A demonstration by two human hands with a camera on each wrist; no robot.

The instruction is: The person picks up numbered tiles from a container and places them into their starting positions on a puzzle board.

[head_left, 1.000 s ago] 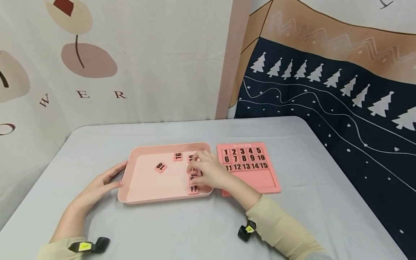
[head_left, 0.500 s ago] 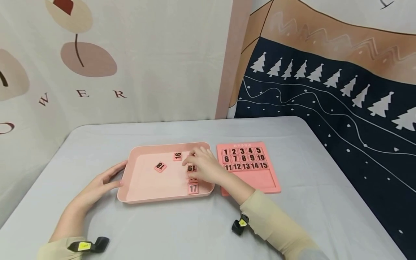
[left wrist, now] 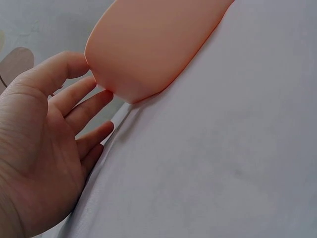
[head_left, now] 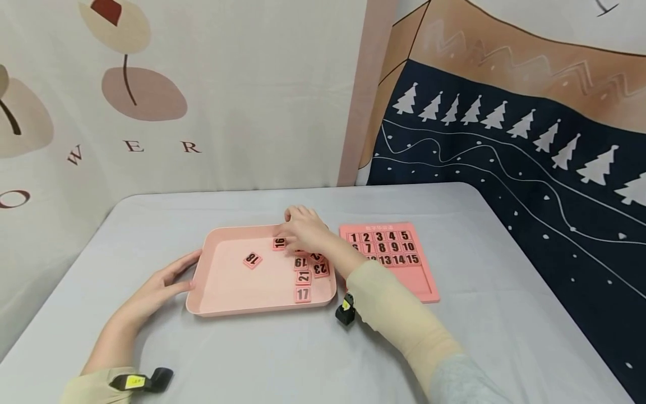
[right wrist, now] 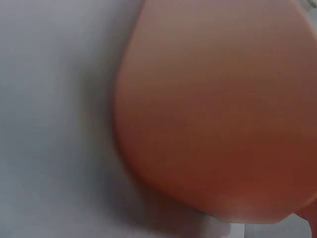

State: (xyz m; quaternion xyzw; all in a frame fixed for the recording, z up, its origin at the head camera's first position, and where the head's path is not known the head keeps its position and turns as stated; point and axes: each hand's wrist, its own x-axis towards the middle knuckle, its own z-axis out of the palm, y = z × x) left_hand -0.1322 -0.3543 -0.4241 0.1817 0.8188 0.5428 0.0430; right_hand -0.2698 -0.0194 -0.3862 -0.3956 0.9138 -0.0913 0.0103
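My right hand (head_left: pixel 305 230) is over the far edge of a pink tray (head_left: pixel 232 294), its fingertips beside the number tile 16 (head_left: pixel 279 243). Whether they touch that tile cannot be told. Tile 18 (head_left: pixel 252 260) lies tilted left of it. At the tray's right side are tiles 19 (head_left: pixel 300 264), 21 (head_left: pixel 303 277), 23 (head_left: pixel 320 270) and 17 (head_left: pixel 303 294), with others partly hidden under the hand. My left hand (left wrist: pixel 44 129) touches the tray's left end with thumb and fingertips, fingers loosely extended. The right wrist view shows mainly the blurred tray wall (right wrist: pixel 213 114).
Right of the tray lies a pink number board (head_left: pixel 421 283) with rows of tiles up to 15, partly covered by the right forearm. Its lower part has a bare recess. A pale cloth (head_left: pixel 242 359) covers the table, and printed curtains (head_left: pixel 262 112) hang behind.
The right hand has moved from the tiles at the tray's right side up and left to tile 16, uncovering 19, 21 and 23. The left hand stays at the tray.
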